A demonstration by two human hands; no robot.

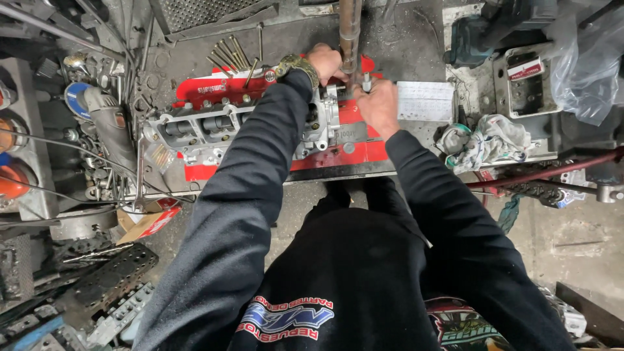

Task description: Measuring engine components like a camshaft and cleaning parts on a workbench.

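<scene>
My left hand (pixel 325 62) grips the upright pipe (pixel 349 29) — right hand (pixel 377 104) pinches a small metal part (pixel 366 82) over the cylinder head (pixel 214 127).

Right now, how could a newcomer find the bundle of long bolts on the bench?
Start at the grey metal cylinder head lying on the red sheet on the bench. Look just behind it, left of the person's left hand. The long bolts lie there fanned out, thin and brass-coloured, unlike the dark scrap around them.
</scene>
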